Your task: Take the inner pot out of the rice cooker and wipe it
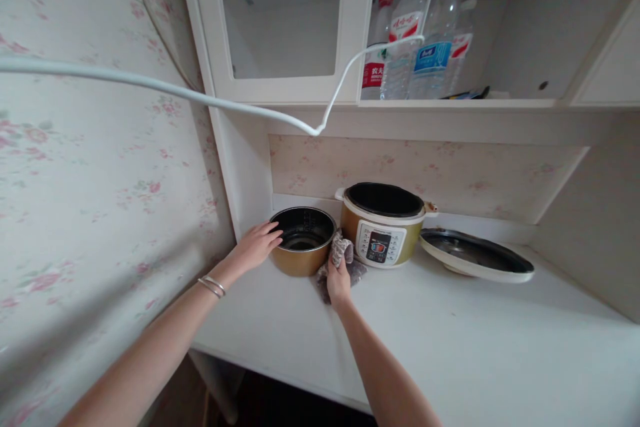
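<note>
An inner cooking pot (299,261), gold outside and dark inside, stands upright on the white desk (425,340). My left hand (257,245) lies at the pot's left rim, its fingers stretched out and apart over the edge. In my right hand (339,282) is a bunched grey-brown patterned cloth (342,250), against or very close to the pot's right side. Part of the cloth hangs down onto the desk. Just right of it sits an electric pressure cooker (383,240) without its lid, showing a dark interior and a front control panel.
The cooker's lid (475,257) lies upside down to the right of the cooker. A white cable (240,107) crosses the view above my hands. Several plastic bottles (433,60) stand in the overhead cabinet (345,90). A flowered wall (115,167) borders the desk's left side.
</note>
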The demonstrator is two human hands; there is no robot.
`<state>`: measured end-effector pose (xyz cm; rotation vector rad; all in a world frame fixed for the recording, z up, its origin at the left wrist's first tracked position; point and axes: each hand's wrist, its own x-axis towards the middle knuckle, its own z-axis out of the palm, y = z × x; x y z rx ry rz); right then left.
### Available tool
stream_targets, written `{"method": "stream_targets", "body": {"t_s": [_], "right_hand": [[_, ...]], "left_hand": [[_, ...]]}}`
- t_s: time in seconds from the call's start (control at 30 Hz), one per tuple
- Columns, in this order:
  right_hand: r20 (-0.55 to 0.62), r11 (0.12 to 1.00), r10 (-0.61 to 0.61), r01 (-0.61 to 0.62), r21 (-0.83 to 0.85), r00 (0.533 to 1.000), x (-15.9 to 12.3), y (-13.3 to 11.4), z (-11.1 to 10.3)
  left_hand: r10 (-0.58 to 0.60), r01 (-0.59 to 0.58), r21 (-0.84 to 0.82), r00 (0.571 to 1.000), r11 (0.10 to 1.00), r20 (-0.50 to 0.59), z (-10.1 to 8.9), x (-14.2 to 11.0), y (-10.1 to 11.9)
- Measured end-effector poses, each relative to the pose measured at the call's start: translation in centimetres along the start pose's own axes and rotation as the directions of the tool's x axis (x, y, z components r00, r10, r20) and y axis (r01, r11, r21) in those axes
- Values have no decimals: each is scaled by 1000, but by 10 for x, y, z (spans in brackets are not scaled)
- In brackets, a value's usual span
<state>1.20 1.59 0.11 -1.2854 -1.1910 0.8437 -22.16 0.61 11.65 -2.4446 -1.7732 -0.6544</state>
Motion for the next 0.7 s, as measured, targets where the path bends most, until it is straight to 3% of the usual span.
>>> {"method": "stream_targets", "body": {"t_s": [0.07,0.13,0.3,0.43,0.53,0.63,0.7], "right_hand": [[10,996,-83,83,-36,996,0,2,2],[29,986,-150,151,-75,988,0,4,3],[98,965,-142,160,-208,985,-1,8,6],[104,961,-108,130,-244,989,-1,6,3],[101,960,-91,115,-256,991,-1,4,1],[107,955,-88,114,-273,990,-1,5,2],[108,951,-82,110,-289,991,1,7,3]], "left_hand": [[2,-1,-2,997,1000,72,-1,3,-4],[-27,27,-2,998,1000,64,3,2,6],[-121,122,27,992,992,-41,29,-4,65],[-10,11,-164,1000,986,4,40,0,98],[121,-118,-294,993,948,-10,35,4,93],[115,-134,-266,990,955,-86,19,10,63],[59,-83,-180,989,980,-136,6,14,35]]}}
